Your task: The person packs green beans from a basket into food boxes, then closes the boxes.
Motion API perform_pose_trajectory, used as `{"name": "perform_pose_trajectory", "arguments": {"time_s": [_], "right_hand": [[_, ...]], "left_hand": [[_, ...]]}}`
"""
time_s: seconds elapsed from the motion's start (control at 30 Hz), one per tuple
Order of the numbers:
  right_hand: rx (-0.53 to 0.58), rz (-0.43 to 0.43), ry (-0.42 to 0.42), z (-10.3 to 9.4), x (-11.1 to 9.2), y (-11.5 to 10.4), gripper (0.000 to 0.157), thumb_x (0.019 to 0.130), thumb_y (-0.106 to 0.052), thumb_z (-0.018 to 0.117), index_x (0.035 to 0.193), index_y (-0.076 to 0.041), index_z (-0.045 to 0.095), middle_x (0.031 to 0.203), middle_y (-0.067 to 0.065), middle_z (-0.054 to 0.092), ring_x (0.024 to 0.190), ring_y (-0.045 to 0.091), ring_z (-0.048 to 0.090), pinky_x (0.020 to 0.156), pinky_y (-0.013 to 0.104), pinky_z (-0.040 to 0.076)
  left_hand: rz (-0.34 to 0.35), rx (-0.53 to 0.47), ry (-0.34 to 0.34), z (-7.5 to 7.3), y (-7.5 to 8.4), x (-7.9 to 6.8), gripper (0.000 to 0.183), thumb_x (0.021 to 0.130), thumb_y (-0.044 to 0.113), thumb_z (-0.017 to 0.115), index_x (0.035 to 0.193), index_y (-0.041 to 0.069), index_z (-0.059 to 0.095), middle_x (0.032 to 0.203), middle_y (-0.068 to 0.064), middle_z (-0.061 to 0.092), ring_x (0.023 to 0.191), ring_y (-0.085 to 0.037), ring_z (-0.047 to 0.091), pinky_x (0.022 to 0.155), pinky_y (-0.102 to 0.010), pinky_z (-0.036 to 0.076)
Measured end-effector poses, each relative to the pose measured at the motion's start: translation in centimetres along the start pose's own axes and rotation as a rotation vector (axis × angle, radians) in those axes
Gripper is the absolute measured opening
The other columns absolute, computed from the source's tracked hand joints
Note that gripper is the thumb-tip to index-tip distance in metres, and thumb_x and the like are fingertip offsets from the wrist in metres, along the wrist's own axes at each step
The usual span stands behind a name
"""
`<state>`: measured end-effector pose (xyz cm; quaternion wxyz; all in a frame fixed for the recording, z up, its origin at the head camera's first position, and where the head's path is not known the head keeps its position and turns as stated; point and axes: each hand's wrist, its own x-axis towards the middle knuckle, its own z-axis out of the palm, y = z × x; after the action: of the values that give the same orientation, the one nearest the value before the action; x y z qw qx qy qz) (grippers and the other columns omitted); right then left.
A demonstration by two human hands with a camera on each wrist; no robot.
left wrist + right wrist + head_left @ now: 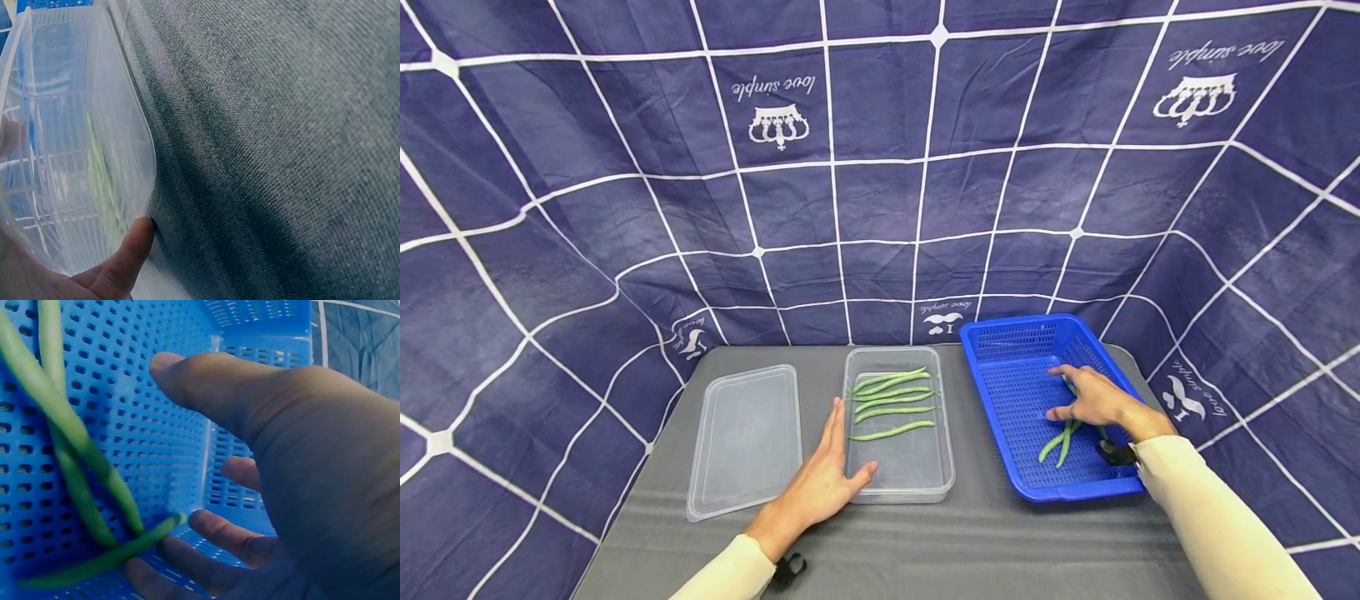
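My left hand [826, 483] rests along the left wall of a clear plastic container [898, 475], its fingers straight and the thumb over the near part. Several green beans [891, 432] lie side by side across the container's far half. In the left wrist view a fingertip [139, 234] touches the container's outside wall [134, 137]. My right hand [1093, 396] is inside a blue basket [1022, 433], thumb and fingers spread apart. Green beans [69, 425] lie crossed on the basket floor, and the fingertips are right at the lowest bean [106, 562], without gripping it.
A clear flat lid [748, 442] lies on the grey cloth-covered table [970, 550], left of the container. Blue curtain cloth [880, 200] with white lines hangs behind and at both sides.
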<state>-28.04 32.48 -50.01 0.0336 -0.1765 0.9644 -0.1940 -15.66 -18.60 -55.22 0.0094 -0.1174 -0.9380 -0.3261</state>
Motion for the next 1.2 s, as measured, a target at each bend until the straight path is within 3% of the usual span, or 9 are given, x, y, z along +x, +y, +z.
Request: {"name": "perform_pose_trajectory", "arguments": {"time_s": [0.27, 0.5, 0.57, 0.8, 1.2], "right_hand": [[-0.017, -0.005, 0.013, 0.3, 0.5, 0.4, 0.087, 0.08, -0.024, 0.106, 0.149, 0.01, 0.066, 0.129, 0.043, 0.074, 0.123, 0.061, 0.07, 0.108, 0.076, 0.055], [0.012, 0.009, -0.036, 0.5, 0.9, 0.8, 0.071, 0.081, -0.014, 0.104, 0.14, 0.007, 0.072, 0.112, 0.029, 0.083, 0.09, 0.027, 0.081, 0.093, 0.064, 0.063], [0.017, 0.008, -0.049, 0.5, 0.9, 0.8, 0.067, 0.08, -0.013, 0.104, 0.138, 0.005, 0.074, 0.111, 0.027, 0.084, 0.09, 0.025, 0.083, 0.094, 0.064, 0.064], [0.009, 0.002, -0.035, 0.9, 1.3, 0.4, 0.061, 0.081, -0.015, 0.103, 0.133, 0.005, 0.077, 0.109, 0.029, 0.084, 0.109, 0.05, 0.081, 0.099, 0.07, 0.061], [-0.024, -0.013, -0.087, 0.7, 1.5, -0.4, 0.064, 0.072, 0.004, 0.093, 0.134, 0.006, 0.076, 0.115, 0.034, 0.082, 0.113, 0.055, 0.079, 0.101, 0.069, 0.063]], "left_hand": [[-0.002, 0.011, 0.0, 0.0, -0.1, 0.0, 0.119, 0.107, 0.051, 0.08, 0.186, -0.001, 0.007, 0.196, -0.024, 0.012, 0.171, -0.046, 0.045, 0.127, -0.061, 0.053], [-0.008, 0.013, -0.005, 0.0, -0.1, 0.0, 0.12, 0.107, 0.052, 0.08, 0.187, 0.0, 0.007, 0.197, -0.023, 0.012, 0.169, -0.047, 0.048, 0.125, -0.061, 0.055], [-0.008, 0.013, -0.006, 0.1, -0.1, 0.1, 0.12, 0.107, 0.052, 0.08, 0.187, 0.0, 0.007, 0.197, -0.023, 0.012, 0.169, -0.046, 0.047, 0.126, -0.061, 0.054], [-0.005, 0.006, -0.006, 0.0, -0.1, 0.1, 0.119, 0.107, 0.048, 0.08, 0.186, -0.001, 0.006, 0.197, -0.023, 0.01, 0.172, -0.046, 0.042, 0.129, -0.061, 0.052], [0.003, 0.002, -0.003, -0.1, -0.1, 0.1, 0.118, 0.107, 0.045, 0.08, 0.186, -0.002, 0.006, 0.196, -0.025, 0.011, 0.172, -0.047, 0.042, 0.129, -0.062, 0.052]]}}
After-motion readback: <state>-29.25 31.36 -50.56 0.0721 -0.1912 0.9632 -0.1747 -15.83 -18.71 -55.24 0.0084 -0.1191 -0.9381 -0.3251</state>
